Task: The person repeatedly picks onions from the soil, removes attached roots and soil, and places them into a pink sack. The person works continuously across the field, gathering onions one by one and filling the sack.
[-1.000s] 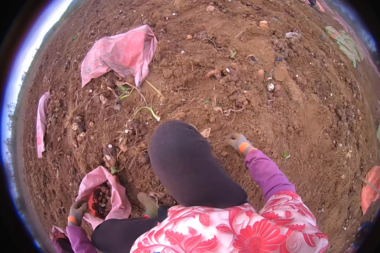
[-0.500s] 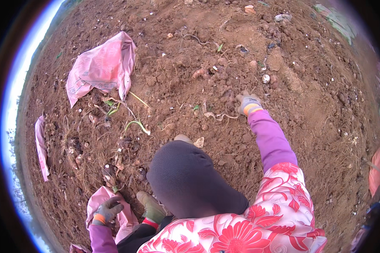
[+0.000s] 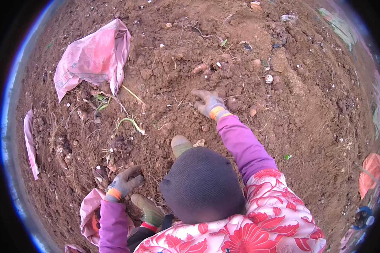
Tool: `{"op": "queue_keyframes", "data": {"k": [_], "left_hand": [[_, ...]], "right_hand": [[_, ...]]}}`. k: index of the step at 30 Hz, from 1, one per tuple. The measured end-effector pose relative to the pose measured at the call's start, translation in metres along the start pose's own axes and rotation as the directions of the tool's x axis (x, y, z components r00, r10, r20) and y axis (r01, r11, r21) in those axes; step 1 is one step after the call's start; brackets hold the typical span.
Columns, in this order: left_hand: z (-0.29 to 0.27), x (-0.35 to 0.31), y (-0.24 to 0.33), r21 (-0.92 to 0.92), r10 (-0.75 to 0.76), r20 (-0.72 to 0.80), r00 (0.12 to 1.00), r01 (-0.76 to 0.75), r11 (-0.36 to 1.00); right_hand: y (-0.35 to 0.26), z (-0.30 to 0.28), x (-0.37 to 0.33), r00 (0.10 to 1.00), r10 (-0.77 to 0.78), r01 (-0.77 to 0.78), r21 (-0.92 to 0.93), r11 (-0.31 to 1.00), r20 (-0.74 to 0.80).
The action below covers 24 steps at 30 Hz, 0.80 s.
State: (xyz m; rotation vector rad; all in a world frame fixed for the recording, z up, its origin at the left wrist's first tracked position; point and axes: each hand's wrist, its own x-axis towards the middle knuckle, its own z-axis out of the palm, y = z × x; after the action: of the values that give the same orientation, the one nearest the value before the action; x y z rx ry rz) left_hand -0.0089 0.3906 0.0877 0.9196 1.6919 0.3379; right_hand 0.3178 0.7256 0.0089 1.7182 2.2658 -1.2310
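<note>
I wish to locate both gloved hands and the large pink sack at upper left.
Left hand [image 3: 126, 183]: head view, on its back.
Right hand [image 3: 208, 103]: head view, on its back.
Large pink sack [image 3: 95, 59]: head view, middle of its fabric.

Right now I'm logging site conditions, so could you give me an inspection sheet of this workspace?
Surface: loose, lumpy brown soil.
Things: pink bag near the left hand; round lump near the right hand.
Clutter: flattened pink sack, green stalk.
Hands: left, open, apparently empty; right, open, reaching over soil, contact unclear.
Cables: nothing seen.
Surroundings: orange bag at far right; pale green sack upper right.
</note>
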Motion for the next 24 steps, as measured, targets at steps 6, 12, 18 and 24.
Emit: {"op": "queue_keyframes", "data": {"k": [6, 12, 18, 24], "left_hand": [[0.012, 0.024, 0.016, 0.171, -0.041, 0.075, 0.996, 0.028, 0.985], [0.016, 0.043, 0.036, 0.18, 0.064, -0.013, 0.998, -0.06, 0.982], [0.05, 0.084, 0.09, -0.912, 0.087, 0.041, 0.995, 0.002, 0.409], [0.016, 0.087, 0.056, -0.986, -0.02, -0.112, 0.994, -0.108, 0.125]], "right_hand": [[0.024, 0.057, -0.027, 0.976, -0.202, 0.197, -0.071, 0.978, -0.082], [0.073, -0.031, 0.029, 0.917, 0.337, -0.398, -0.455, 0.797, -0.213], [-0.06, 0.043, -0.024, 0.943, -0.252, -0.061, 0.858, 0.51, 0.217], [-0.097, 0.061, 0.07, 0.916, -0.383, 0.361, -0.172, 0.916, -0.117]]}}
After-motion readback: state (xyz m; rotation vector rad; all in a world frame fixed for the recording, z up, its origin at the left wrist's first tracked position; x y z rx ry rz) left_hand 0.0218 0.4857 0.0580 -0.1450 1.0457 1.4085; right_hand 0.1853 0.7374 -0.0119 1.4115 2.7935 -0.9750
